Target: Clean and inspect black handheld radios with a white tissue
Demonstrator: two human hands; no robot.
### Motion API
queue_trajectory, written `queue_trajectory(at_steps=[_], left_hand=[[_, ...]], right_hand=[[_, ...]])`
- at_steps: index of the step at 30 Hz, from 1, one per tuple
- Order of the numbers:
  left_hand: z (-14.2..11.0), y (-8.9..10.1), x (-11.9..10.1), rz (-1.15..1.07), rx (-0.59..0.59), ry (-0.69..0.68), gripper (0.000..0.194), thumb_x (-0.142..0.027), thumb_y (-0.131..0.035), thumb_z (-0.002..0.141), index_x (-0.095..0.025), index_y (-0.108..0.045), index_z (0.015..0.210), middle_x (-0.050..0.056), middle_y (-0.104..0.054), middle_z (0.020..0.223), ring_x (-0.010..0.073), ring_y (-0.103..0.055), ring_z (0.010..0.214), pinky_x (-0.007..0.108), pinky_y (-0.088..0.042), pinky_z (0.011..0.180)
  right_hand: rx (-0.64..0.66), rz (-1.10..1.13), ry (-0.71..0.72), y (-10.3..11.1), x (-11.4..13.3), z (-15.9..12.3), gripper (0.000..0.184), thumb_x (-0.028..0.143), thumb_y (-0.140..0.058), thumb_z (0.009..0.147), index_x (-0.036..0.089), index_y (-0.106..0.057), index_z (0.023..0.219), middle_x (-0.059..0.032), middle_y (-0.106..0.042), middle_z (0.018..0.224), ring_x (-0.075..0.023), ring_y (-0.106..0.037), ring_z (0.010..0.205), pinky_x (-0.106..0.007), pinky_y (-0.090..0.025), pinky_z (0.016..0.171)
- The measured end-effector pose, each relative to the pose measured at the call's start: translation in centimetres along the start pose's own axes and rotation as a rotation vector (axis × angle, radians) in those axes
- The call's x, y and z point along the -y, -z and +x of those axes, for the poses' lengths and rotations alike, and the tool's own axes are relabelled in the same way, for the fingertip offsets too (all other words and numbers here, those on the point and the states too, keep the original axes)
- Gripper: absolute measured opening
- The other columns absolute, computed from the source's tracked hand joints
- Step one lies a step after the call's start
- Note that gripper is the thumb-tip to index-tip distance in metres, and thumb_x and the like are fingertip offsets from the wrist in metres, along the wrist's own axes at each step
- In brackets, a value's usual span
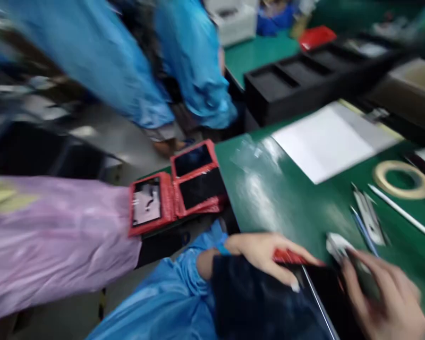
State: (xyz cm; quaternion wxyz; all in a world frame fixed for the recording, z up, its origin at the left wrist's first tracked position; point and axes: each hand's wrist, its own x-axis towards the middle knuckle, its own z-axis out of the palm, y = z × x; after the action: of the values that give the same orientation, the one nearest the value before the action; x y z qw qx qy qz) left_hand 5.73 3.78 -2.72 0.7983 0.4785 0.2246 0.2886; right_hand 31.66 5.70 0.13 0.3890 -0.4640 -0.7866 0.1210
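Observation:
My left hand [265, 255] is closed on the edge of a red tray [289, 257], its thumb over a dark flat panel; much of the tray is hidden. A blue band circles that wrist. At the lower right my right hand [389, 293], smeared by motion, has its fingers wrapped round a dark object with a pale end [338, 245], whose kind I cannot make out. Between the hands lies a black flat surface with a bright metallic edge [318, 302]. Dark cloth or sleeve-like material [258, 297] covers the area below my left hand.
Red trays [198, 177] with dark screens sit at the bench's left corner, beside a co-worker's pink sleeve [63, 236]. Blue-sleeved people stand behind. On the green bench [255, 189] are white paper [326, 141], a tape roll [378, 174], pens and tweezers-like tools. A black compartment box [279, 104] stands behind.

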Motion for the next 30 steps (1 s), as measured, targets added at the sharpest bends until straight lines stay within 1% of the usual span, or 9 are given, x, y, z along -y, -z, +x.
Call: queue_trajectory(at_steps=[1, 2, 5, 9, 13, 16, 24, 27, 30], left_hand=[[-0.5, -0.1, -0.1, -0.068, -0.061, 0.006, 0.066, -0.032, -0.095, 0.089, -0.016, -0.080, 0.152, 0.011, -0.081, 0.155, 0.0376, -0.073, 0.151, 0.047, -0.058, 0.129], [-0.9, 0.0, -0.4, -0.075, -0.039, 0.041, 0.069, -0.031, -0.095, 0.091, -0.017, -0.077, 0.156, 0.013, -0.079, 0.158, 0.0376, -0.071, 0.154, 0.050, -0.055, 0.133], [-1.4, 0.7, -1.3, -0.024, -0.013, 0.027, 0.066, -0.020, -0.098, 0.087, -0.015, -0.082, 0.150, 0.021, -0.078, 0.156, 0.0387, -0.074, 0.150, 0.047, -0.058, 0.128], [-1.2, 0.6, -1.4, -0.005, -0.014, 0.017, 0.063, -0.024, -0.096, 0.090, -0.016, -0.081, 0.150, 0.023, -0.076, 0.159, 0.0379, -0.077, 0.146, 0.047, -0.062, 0.124], [-1.0, 1.1, -1.5, 0.208, 0.002, -0.025, 0.065, -0.030, -0.096, 0.088, -0.016, -0.081, 0.151, 0.019, -0.081, 0.151, 0.0361, -0.082, 0.138, 0.043, -0.064, 0.119], [-0.9, 1.5, -1.3, 0.291, 0.048, -0.048, 0.065, -0.029, -0.093, 0.090, -0.017, -0.081, 0.152, 0.017, -0.083, 0.149, 0.0343, -0.083, 0.137, 0.041, -0.064, 0.119], [-0.9, 1.8, -0.7, 0.351, 0.109, -0.179, 0.063, -0.028, -0.088, 0.097, -0.011, -0.076, 0.156, 0.019, -0.087, 0.140, 0.0310, -0.089, 0.120, 0.036, -0.068, 0.110], [-1.0, 1.8, -0.7, 0.327, 0.121, -0.200, 0.062, -0.024, -0.087, 0.097, -0.009, -0.075, 0.156, 0.021, -0.085, 0.143, 0.0313, -0.088, 0.122, 0.035, -0.067, 0.111], [-1.1, 1.7, -0.7, 0.281, 0.118, -0.165, 0.063, -0.022, -0.087, 0.095, -0.009, -0.076, 0.156, 0.021, -0.082, 0.149, 0.0314, -0.087, 0.127, 0.034, -0.066, 0.114]], right_hand=[[-0.009, -0.109, 0.035, 1.0, 0.2, -1.2, 0.012, 0.022, -0.082, 0.107, 0.029, -0.082, 0.115, -0.0068, -0.081, 0.101, -0.0214, -0.078, 0.088, -0.034, -0.061, 0.079], [-0.061, -0.173, 0.060, 1.6, 0.4, -1.9, 0.016, 0.020, -0.082, 0.105, 0.028, -0.082, 0.119, -0.0072, -0.083, 0.103, -0.0239, -0.079, 0.089, -0.036, -0.062, 0.079], [-0.065, -0.193, -0.052, 2.7, 0.8, -2.3, 0.024, 0.018, -0.078, 0.108, 0.026, -0.080, 0.131, -0.0072, -0.084, 0.111, -0.0237, -0.081, 0.093, -0.037, -0.065, 0.083], [-0.093, -0.095, -0.130, 3.9, 2.0, -1.3, 0.020, 0.021, -0.079, 0.108, 0.027, -0.080, 0.128, -0.0051, -0.084, 0.109, -0.0206, -0.078, 0.087, -0.033, -0.064, 0.076], [-0.124, 0.009, -0.193, 4.9, 3.7, -1.5, 0.021, 0.022, -0.082, 0.106, 0.031, -0.081, 0.126, -0.0051, -0.085, 0.110, -0.0246, -0.080, 0.088, -0.039, -0.066, 0.078], [-0.070, 0.050, -0.222, 5.3, 4.9, -2.0, 0.021, 0.022, -0.082, 0.106, 0.032, -0.081, 0.124, -0.0043, -0.084, 0.111, -0.0265, -0.081, 0.093, -0.042, -0.067, 0.085], [0.108, 0.068, -0.170, 5.5, 6.8, -1.1, 0.009, 0.029, -0.080, 0.111, 0.029, -0.078, 0.120, -0.0039, -0.083, 0.104, -0.0205, -0.080, 0.081, -0.033, -0.068, 0.075], [0.119, 0.063, -0.172, 5.4, 7.1, -0.9, 0.005, 0.029, -0.079, 0.112, 0.029, -0.078, 0.117, -0.0030, -0.084, 0.103, -0.0200, -0.082, 0.083, -0.032, -0.069, 0.078], [0.128, 0.057, -0.182, 5.1, 7.3, -1.1, 0.004, 0.027, -0.078, 0.112, 0.028, -0.078, 0.116, -0.0029, -0.085, 0.105, -0.0201, -0.084, 0.086, -0.031, -0.070, 0.082]])
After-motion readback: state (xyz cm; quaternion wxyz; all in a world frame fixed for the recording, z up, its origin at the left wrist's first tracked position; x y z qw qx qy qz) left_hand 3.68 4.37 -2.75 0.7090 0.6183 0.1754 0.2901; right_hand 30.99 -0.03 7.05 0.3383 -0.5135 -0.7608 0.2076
